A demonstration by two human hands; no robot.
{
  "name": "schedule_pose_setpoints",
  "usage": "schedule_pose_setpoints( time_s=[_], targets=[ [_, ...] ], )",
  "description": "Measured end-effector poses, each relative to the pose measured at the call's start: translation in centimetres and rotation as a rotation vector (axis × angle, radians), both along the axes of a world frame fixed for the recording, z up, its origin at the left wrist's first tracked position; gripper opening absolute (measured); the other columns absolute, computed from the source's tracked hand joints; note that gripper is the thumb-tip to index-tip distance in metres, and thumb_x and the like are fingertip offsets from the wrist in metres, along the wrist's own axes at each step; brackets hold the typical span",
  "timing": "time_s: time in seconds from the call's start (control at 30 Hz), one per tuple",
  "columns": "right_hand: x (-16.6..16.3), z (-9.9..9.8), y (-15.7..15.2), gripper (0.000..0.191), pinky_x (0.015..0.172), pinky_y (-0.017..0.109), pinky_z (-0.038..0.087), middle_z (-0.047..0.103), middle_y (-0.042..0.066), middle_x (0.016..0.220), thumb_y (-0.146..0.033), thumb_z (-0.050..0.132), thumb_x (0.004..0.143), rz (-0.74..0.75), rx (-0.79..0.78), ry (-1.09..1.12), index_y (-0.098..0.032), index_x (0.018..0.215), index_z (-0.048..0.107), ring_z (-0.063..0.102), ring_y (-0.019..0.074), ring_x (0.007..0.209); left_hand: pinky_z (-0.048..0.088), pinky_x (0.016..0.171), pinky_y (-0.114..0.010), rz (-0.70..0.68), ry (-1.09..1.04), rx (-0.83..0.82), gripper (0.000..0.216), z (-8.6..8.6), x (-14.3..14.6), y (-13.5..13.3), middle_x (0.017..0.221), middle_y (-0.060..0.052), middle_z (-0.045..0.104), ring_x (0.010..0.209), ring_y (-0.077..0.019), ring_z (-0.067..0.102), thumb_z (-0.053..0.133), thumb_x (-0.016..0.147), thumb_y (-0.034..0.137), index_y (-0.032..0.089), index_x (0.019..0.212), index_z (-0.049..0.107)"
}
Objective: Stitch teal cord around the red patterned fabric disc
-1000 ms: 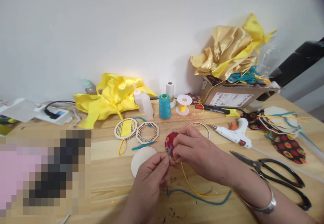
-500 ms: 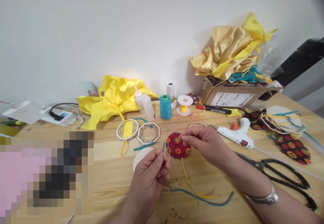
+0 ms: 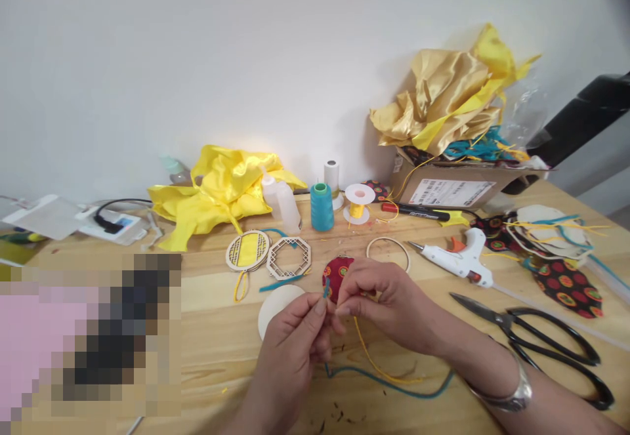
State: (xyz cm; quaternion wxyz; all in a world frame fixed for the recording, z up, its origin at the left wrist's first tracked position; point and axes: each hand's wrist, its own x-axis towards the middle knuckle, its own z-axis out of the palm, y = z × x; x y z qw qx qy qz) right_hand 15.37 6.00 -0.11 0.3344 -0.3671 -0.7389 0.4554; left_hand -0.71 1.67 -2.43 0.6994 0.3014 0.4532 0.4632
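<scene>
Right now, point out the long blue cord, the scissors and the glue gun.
Long blue cord point(image 3: 427, 396): head view, on its loose, curved stretch.
Scissors point(image 3: 504, 321): head view, on the pivot where blades meet handles.
Glue gun point(image 3: 457, 261): head view, on the white body.

no text is legible; the carton label point(image 3: 453, 193) and marker lettering point(image 3: 424, 214) are blurred.

Craft workshop: glue gun point(image 3: 460, 259), shears point(image 3: 504, 321)
</scene>
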Motion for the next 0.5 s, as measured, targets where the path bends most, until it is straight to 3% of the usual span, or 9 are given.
schedule_pose_setpoints(
  time_s=[0.1,0.27,0.5],
  targets=[
    [0.09,0.01,0.15,0.015,0.075,0.023,0.042,0.063,-0.002,0.071,-0.014,0.065,0.08,-0.001,0.044,-0.005,-0.017,0.065,0.065,0.056,0.0108,0.077,0.022,0.043,-0.019,0.002,0.025,-0.009,0.022,0.07,0.08,-0.03,0.055,0.003,0.055,0.043,-0.0041,0.029,0.062,0.082,0.03,0.014,0.069,0.065],
    [0.0,-0.47,0.29,0.012,0.067,0.022,0.042,0.062,-0.002,0.068,-0.013,0.066,0.077,-0.108,0.025,0.014,-0.018,0.067,0.067,0.054,0.0106,0.069,0.022,0.043,-0.019,-0.048,0.047,-0.001,0.023,-0.27,0.05,-0.06,0.055,0.002,0.056,0.043,-0.0047,0.031,0.062,0.082,0.033,0.015,0.07,0.067],
    [0.04,-0.55,0.37,0.014,0.064,0.022,0.041,0.061,-0.002,0.066,-0.013,0.065,0.076,-0.146,-0.011,-0.014,-0.018,0.064,0.067,0.053,0.0103,0.066,0.024,0.044,-0.02,-0.045,0.11,0.013,0.021,-0.44,-0.14,-0.33,0.053,0.004,0.048,0.046,-0.0063,0.034,0.065,0.079,0.035,0.016,0.073,0.07]
  ],
)
